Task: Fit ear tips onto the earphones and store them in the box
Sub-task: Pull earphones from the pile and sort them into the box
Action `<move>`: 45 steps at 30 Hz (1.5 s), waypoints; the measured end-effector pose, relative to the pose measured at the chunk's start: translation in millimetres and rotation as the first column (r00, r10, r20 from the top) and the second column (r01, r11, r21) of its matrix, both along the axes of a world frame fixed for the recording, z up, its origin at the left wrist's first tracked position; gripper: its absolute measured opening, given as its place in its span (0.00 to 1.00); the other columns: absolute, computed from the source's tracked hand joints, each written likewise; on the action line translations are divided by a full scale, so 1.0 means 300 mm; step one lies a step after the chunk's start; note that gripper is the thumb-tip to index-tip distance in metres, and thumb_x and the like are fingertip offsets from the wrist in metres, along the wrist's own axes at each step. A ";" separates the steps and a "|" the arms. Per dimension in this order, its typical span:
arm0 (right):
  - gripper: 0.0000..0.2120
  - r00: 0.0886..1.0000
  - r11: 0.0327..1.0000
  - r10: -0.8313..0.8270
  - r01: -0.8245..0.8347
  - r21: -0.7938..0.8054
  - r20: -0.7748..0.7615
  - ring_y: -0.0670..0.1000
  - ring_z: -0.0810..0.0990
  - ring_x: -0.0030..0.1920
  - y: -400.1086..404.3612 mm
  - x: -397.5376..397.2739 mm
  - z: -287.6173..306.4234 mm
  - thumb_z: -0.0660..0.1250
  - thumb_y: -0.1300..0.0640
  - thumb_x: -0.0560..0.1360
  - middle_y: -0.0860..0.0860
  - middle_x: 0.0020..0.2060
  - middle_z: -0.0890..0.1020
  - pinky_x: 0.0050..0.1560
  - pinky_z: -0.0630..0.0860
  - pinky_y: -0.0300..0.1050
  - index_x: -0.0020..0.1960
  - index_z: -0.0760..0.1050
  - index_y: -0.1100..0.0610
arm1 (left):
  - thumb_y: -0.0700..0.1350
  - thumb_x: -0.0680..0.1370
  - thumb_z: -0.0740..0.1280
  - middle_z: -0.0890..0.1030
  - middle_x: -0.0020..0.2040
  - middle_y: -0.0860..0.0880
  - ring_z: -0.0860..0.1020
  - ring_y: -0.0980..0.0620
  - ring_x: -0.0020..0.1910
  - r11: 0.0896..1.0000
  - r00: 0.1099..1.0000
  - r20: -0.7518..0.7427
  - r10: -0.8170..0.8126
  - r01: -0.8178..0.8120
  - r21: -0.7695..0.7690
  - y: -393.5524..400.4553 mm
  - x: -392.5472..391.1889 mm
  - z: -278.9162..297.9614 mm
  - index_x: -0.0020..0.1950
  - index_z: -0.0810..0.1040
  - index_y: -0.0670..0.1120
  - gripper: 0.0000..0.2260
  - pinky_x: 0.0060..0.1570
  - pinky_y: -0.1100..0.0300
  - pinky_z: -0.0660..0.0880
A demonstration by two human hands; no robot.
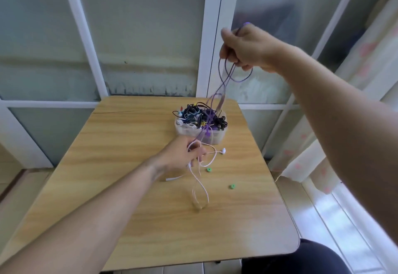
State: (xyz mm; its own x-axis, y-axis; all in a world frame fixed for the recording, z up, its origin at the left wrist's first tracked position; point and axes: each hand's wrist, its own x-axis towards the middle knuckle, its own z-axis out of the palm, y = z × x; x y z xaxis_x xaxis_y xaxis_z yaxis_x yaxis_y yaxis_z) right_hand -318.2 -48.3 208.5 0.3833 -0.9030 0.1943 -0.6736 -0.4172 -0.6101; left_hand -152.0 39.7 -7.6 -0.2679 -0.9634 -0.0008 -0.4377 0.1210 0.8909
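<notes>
My right hand (pixel 244 46) is raised high above the table and grips a bundle of purple earphone cable (pixel 224 82), whose loops hang down into the box. The clear plastic box (pixel 219 137) at the table's far side is heaped with tangled earphones in black, white and purple. Just in front of the box, my left hand (pixel 185 153) holds the white earphone cable (pixel 201 189), which trails in loops over the table toward me. One white earbud (pixel 223 150) lies to the right of that hand. Two green ear tips (pixel 208 169) (pixel 232 186) lie on the wood.
The small wooden table (pixel 120 166) has rounded corners and stands against frosted glass panels with white frames (pixel 212 36). A pale curtain (pixel 336 136) hangs at the right. My dark-clothed knee (pixel 305 258) shows past the table's near right corner.
</notes>
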 end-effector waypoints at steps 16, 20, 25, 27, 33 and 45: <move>0.23 0.965 0.859 -0.229 0.261 -0.440 0.125 0.47 0.75 0.42 -0.144 -0.023 0.017 0.50 0.53 0.84 0.48 0.36 0.77 0.42 0.65 0.35 0.48 0.81 0.61 | 0.45 0.80 0.59 0.75 0.41 0.49 0.74 0.45 0.44 0.944 0.591 0.803 0.084 -0.304 0.125 -0.017 0.341 -0.061 0.44 0.71 0.48 0.06 0.44 0.58 0.71; 0.20 0.967 0.880 -0.218 0.254 -0.401 0.135 0.48 0.77 0.41 -0.149 -0.012 0.009 0.50 0.53 0.83 0.47 0.38 0.79 0.45 0.70 0.40 0.45 0.79 0.58 | 0.42 0.78 0.60 0.76 0.49 0.47 0.73 0.46 0.46 0.917 0.495 0.867 0.068 -0.372 0.141 -0.025 0.398 -0.029 0.61 0.74 0.45 0.12 0.50 0.55 0.74; 0.18 0.926 0.995 -0.055 0.082 -0.055 0.374 0.48 0.71 0.24 -0.120 0.052 -0.011 0.51 0.56 0.84 0.52 0.31 0.72 0.25 0.70 0.42 0.40 0.71 0.56 | 0.45 0.72 0.68 0.77 0.61 0.45 0.75 0.45 0.56 0.878 0.719 0.679 0.149 -0.411 0.243 -0.038 0.417 0.089 0.69 0.65 0.47 0.27 0.54 0.56 0.74; 0.18 0.903 0.998 0.024 -0.048 0.046 0.429 0.49 0.73 0.26 -0.091 0.088 -0.025 0.51 0.56 0.85 0.53 0.32 0.72 0.27 0.74 0.44 0.42 0.72 0.59 | 0.45 0.66 0.68 0.75 0.63 0.47 0.73 0.46 0.62 0.886 0.796 0.482 0.366 -0.456 0.079 -0.045 0.372 0.141 0.68 0.68 0.49 0.30 0.61 0.54 0.71; 0.17 0.823 0.954 0.102 -0.241 0.180 0.559 0.51 0.75 0.31 -0.033 0.160 -0.035 0.51 0.56 0.86 0.56 0.36 0.72 0.36 0.80 0.46 0.48 0.72 0.65 | 0.63 0.70 0.71 0.82 0.39 0.54 0.79 0.55 0.40 0.876 0.885 0.080 0.458 -0.435 -0.210 -0.001 0.081 0.210 0.44 0.79 0.47 0.19 0.40 0.60 0.75; 0.19 0.973 0.997 -0.053 0.063 -0.036 0.225 0.43 0.68 0.25 -0.113 0.101 -0.097 0.53 0.55 0.84 0.46 0.30 0.74 0.27 0.65 0.36 0.44 0.78 0.59 | 0.43 0.84 0.56 0.80 0.31 0.42 0.71 0.50 0.20 0.983 0.969 -0.173 0.177 -0.182 -0.014 -0.043 0.201 0.137 0.46 0.79 0.42 0.14 0.24 0.62 0.65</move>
State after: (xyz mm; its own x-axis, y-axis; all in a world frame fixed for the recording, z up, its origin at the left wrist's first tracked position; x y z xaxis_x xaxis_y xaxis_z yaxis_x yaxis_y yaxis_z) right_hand -288.0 -82.3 179.4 0.2728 -0.9116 0.3075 -0.5461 -0.4099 -0.7306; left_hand -91.7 26.9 33.5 -0.0844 -0.9947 0.0586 -0.2968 0.0812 0.9515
